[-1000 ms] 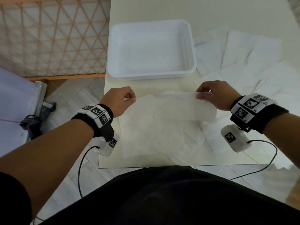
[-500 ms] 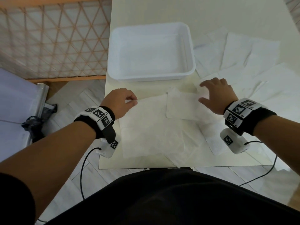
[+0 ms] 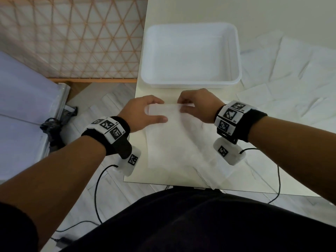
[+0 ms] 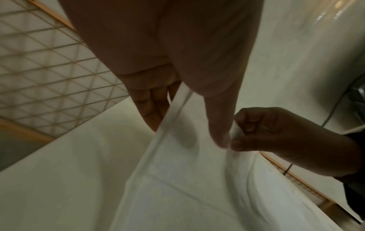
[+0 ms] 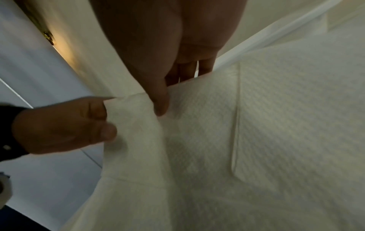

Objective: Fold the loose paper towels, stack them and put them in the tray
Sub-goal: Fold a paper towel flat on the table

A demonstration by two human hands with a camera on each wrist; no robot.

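Pinching one paper towel — both hands, tray beyond

It looks like a room in a home or plain studio, though which one cannot be told. A pale tabletop stands on grey herringbone flooring, and a screen of wooden lattice stands to the left of the left grip.

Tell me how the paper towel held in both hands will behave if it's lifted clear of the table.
The paper towel probably flops: it sags between the left hand and right hand. It looks thin and light, so likely drifts. Its embossed texture suggests it won't slip from a pinch.
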